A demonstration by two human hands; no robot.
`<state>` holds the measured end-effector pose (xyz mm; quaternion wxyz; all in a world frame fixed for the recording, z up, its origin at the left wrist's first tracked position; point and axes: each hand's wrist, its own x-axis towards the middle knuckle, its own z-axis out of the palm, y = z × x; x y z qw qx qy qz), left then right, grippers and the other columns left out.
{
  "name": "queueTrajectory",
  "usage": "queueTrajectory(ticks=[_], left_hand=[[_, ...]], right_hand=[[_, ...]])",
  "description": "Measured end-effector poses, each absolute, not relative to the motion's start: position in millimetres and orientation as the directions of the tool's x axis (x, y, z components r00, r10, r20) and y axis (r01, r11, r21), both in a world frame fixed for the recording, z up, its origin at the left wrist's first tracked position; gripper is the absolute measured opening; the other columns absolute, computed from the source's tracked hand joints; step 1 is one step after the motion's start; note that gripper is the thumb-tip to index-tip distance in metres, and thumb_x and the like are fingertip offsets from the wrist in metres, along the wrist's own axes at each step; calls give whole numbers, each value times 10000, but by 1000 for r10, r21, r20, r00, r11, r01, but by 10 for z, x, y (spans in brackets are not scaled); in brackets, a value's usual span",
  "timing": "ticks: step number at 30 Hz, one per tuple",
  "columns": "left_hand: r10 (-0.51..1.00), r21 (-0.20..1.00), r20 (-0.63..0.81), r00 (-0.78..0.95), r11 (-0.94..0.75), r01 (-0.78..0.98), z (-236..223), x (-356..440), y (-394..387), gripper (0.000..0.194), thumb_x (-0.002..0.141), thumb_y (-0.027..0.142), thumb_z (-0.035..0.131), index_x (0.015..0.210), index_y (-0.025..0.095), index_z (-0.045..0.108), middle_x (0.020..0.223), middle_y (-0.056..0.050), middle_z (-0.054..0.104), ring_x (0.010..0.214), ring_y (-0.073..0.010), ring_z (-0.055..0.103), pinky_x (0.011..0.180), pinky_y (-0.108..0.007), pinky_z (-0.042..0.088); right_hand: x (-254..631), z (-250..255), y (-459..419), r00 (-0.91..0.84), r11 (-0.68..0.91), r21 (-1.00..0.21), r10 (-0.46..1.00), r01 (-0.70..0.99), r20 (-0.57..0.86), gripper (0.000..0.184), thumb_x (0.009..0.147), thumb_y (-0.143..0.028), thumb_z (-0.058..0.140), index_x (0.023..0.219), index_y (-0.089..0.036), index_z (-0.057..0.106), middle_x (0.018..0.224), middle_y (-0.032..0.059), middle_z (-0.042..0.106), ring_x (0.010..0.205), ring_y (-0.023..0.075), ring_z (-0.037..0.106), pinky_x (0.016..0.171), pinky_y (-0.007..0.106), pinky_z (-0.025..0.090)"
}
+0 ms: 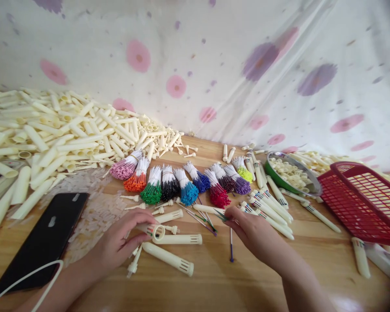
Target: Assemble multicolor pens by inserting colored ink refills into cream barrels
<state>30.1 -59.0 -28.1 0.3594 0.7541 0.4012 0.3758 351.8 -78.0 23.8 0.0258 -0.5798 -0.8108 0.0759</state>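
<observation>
My left hand [125, 238] is closed around a cream pen barrel [152, 230], its open round end turned towards me and coloured bits showing at its slots. Pinched in the fingertips of my right hand [248, 227] is a thin green pen refill [221, 215]; the fingers partly cover it. Between and beyond my hands lie a few loose refills [201, 220] and a blue-tipped refill [232, 246]. Slotted empty barrels [169, 258] rest beside my left hand. Behind them stand refill bundles in several colours, among them green [151, 190] and red [218, 193].
A big heap of cream barrels [58, 134] fills the back left. A black phone [42, 242] with a white cable lies at left, near small clear plastic pieces [94, 212]. Filled barrels [269, 208], a green bowl [274, 182] of slotted parts and a red basket [331, 203] are at right.
</observation>
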Motion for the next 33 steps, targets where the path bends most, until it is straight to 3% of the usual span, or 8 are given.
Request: queueTrajectory(ticks=[4, 9, 16, 33], left_hand=[[838, 840, 321, 441, -466, 276, -275, 300, -604, 171, 906, 292, 499, 1011, 244, 626, 966, -64, 680, 948, -214, 625, 847, -324, 496], [794, 806, 270, 545, -496, 323, -274, 244, -565, 220, 884, 165, 502, 1071, 241, 589, 1024, -63, 662, 986, -208, 616, 868, -311, 492], [814, 790, 262, 518, -489, 370, -283, 246, -547, 230, 862, 150, 511, 1050, 240, 608, 1016, -64, 672, 987, -216, 623, 863, -327, 502], [861, 822, 236, 451, -424, 381, -286, 307, -591, 170, 870, 234, 530, 1003, 240, 635, 996, -70, 669, 962, -225, 614, 868, -364, 493]], right_hand=[[3164, 518, -718, -553, 600, -315, 800, 736, 233, 153, 957, -189, 371, 1012, -167, 512, 840, 65, 659, 722, 154, 615, 610, 249, 448], [2808, 612, -626, -691, 770, -309, 637, 558, 340, 147, 945, -231, 444, 866, -159, 545, 789, 47, 637, 726, 150, 565, 639, 253, 436], [2696, 514, -666, -627, 720, -264, 690, 641, 361, 222, 922, -221, 489, 717, -160, 547, 672, 26, 607, 630, 142, 526, 566, 250, 385], [2656, 475, -691, -672, 748, -217, 661, 627, 334, 215, 920, -168, 473, 714, -168, 536, 666, 17, 593, 633, 138, 492, 548, 244, 362]])
